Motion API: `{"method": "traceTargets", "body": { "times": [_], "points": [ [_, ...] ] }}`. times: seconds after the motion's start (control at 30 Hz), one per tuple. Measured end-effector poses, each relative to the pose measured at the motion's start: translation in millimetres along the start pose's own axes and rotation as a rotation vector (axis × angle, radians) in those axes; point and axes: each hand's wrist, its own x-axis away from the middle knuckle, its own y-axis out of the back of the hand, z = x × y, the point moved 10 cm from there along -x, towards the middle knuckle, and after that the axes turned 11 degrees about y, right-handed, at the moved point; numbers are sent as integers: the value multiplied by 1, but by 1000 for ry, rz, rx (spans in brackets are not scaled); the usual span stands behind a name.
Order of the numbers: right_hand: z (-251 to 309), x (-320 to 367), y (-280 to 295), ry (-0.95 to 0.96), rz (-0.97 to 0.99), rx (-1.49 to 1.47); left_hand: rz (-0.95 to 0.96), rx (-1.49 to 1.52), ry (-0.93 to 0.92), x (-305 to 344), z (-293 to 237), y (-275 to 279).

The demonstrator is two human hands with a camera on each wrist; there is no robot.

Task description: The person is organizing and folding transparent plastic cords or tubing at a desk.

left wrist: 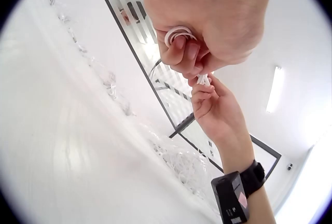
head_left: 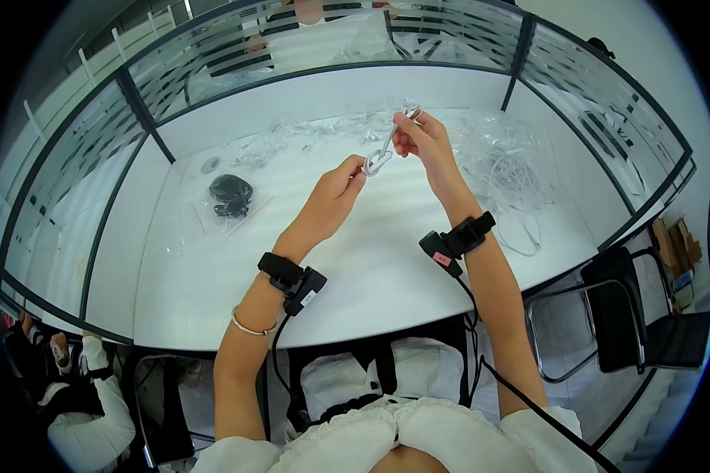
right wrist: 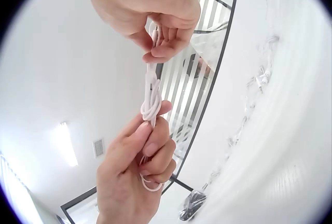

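Note:
A white cable (right wrist: 151, 102), folded into a small looped bundle, is stretched between both hands above the table. My left hand (head_left: 335, 197) pinches its lower end between thumb and fingers, and a loop of cable hangs out below those fingers in the right wrist view. Higher up, my right hand (head_left: 424, 142) pinches the other end, where thin strands with a small metal tip show between its fingers. In the left wrist view a round coil of the cable (left wrist: 179, 33) curves over the left fingers, which hide much of the bundle.
On the white table (head_left: 355, 268), a heap of white cables (head_left: 517, 177) lies at the right. A dark item in a clear bag (head_left: 230, 194) sits at the left. Small white bagged pieces (head_left: 268, 146) line the back, below the partition (head_left: 323, 98). A black chair (head_left: 619, 315) stands at the right.

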Motion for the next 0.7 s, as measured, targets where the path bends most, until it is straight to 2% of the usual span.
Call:
{"method": "traceTargets", "body": {
  "times": [0.37, 0.7],
  "points": [
    [0, -1, -1, -2, 8, 11, 82, -4, 52, -1, 3, -3],
    [0, -1, -6, 17, 34, -17, -28, -63, -1, -3, -2, 7]
  ]
}}
